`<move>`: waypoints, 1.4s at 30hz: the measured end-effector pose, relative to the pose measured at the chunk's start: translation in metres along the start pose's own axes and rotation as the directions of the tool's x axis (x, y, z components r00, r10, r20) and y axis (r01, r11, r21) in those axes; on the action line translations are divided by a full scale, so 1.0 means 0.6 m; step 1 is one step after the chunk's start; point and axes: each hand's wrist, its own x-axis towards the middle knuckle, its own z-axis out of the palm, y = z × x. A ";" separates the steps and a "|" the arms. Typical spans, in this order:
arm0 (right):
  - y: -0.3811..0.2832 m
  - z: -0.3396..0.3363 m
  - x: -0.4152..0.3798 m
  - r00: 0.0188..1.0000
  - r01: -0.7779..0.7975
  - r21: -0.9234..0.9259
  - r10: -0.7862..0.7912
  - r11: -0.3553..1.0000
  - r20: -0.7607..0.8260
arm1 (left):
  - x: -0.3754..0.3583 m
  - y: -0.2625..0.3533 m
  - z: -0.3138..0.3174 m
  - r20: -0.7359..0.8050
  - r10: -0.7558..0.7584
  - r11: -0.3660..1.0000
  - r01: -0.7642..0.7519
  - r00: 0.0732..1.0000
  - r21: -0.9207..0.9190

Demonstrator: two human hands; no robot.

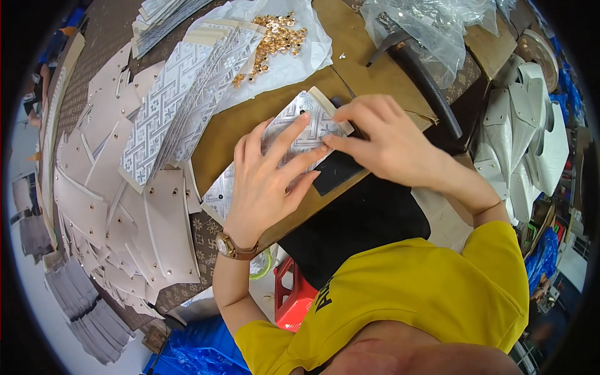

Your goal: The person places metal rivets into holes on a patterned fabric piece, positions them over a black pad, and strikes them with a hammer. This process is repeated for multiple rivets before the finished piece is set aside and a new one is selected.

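A white-and-grey patterned panel with cream edging lies at the front of the brown work surface. My left hand is spread over it, its fingers apart and pressing on the pattern. Dark small holes or studs show on the panel, one by my index fingertip. At the panel's right end my right hand is closed, thumb and fingers curled in; what sits between the fingertips is hidden. A dark flat pad lies under the panel's near right corner. Part of a dark rod-like thing shows behind my right fingers.
Gold-coloured studs lie heaped on white paper. Stacked patterned panels are left of them. Pale studded pieces pile at left. A black curved bar, clear plastic bags and white pieces are to the right.
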 end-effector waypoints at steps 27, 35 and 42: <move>-0.009 -0.074 -0.066 0.888 -0.430 0.365 0.314 0.826 0.336 | -0.009 -0.011 0.009 -0.088 -0.039 0.992 0.028 0.995 -0.122; 0.065 -0.077 -0.067 0.883 -0.441 0.226 0.465 0.869 -0.065 | -0.009 -0.025 0.003 -0.098 0.028 0.994 -0.038 0.995 -0.098; 0.077 -0.025 -0.025 0.871 -0.295 -0.136 0.208 0.946 -0.445 | -0.019 -0.021 -0.098 -0.101 -0.593 -0.338 -0.360 0.799 -0.869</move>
